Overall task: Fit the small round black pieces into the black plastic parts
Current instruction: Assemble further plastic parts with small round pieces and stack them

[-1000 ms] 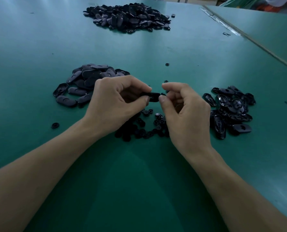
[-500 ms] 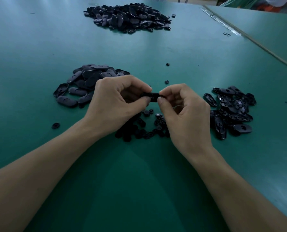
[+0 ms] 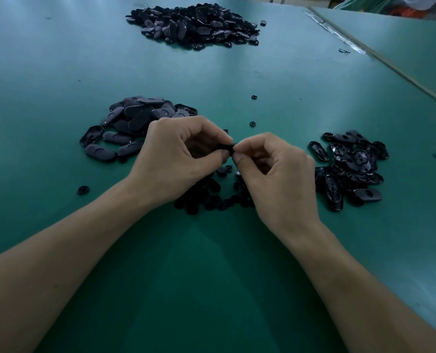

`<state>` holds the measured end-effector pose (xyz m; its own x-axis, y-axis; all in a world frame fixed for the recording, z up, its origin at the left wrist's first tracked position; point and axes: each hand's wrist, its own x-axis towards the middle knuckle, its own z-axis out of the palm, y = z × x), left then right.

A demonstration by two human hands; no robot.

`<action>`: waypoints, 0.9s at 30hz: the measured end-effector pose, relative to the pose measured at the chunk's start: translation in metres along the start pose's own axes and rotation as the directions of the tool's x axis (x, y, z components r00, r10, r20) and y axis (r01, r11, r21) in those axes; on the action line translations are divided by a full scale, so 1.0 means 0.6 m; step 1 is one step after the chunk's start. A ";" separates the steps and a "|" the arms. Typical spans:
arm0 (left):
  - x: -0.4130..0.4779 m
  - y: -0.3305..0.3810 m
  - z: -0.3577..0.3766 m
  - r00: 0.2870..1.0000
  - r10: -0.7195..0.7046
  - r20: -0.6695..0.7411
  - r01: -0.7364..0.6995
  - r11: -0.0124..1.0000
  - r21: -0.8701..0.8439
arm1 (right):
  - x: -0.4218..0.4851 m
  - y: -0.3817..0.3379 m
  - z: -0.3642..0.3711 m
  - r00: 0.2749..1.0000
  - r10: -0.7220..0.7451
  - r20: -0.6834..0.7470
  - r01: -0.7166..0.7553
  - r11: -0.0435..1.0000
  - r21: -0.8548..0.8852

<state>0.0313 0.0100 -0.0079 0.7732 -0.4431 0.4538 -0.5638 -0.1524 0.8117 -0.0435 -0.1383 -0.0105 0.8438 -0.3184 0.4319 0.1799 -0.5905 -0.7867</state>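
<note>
My left hand grips a black plastic part between thumb and curled fingers, just above the table. My right hand pinches thumb and forefinger against the right end of that part; whatever small piece it holds is hidden by the fingertips. Below both hands lies a heap of small round black pieces. A pile of oval black parts lies to the left, another pile of oval parts to the right.
A large heap of black parts sits far back on the green table. Loose round pieces lie at the left and beyond the hands. A seam to a second table runs along the right.
My right hand has closed in on the part held by my left hand; its fingertips now press against the part's end. The left hand has barely moved.
</note>
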 end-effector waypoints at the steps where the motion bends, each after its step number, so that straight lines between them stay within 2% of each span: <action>1: 0.000 -0.001 0.000 1.000 0.001 0.001 -0.001 1.000 -0.001 | 0.000 0.000 0.000 1.000 0.003 0.008 -0.003 1.000 0.012; 7: -0.001 -0.002 0.001 1.000 0.004 0.019 -0.003 1.000 -0.025 | 0.002 0.001 0.001 0.998 0.006 0.055 -0.008 0.999 0.045; 27: -0.001 -0.001 0.001 0.998 0.025 0.059 -0.023 0.999 -0.026 | -0.002 -0.003 0.002 0.999 -0.034 -0.010 0.034 0.999 0.026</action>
<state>0.0306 0.0098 -0.0089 0.7407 -0.4979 0.4512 -0.5737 -0.1191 0.8104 -0.0441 -0.1359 -0.0106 0.8320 -0.3060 0.4628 0.2216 -0.5815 -0.7828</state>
